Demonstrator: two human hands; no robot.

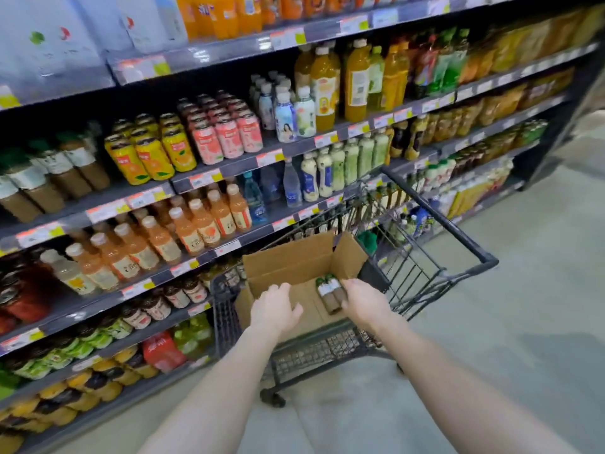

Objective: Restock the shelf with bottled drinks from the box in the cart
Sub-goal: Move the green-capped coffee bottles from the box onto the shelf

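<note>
An open cardboard box (pixel 294 263) sits in a black wire cart (pixel 425 257) in front of the drinks shelf (pixel 209 178). Two brown bottled drinks with green caps and white labels (pixel 329 291) lie in the box near its right side. My right hand (pixel 363 303) reaches into the box and touches the right bottle; its fingers curl at the bottle's side. My left hand (pixel 275 309) hovers over the box's near left part, fingers relaxed and holding nothing. Matching brown bottles (pixel 49 178) stand on the shelf at the far left.
Shelves on the left hold several rows of juice, tea and water bottles with price tags along the edges. The cart's far rim (pixel 484 257) points into the aisle. Grey floor (pixel 523 322) spreads to the right.
</note>
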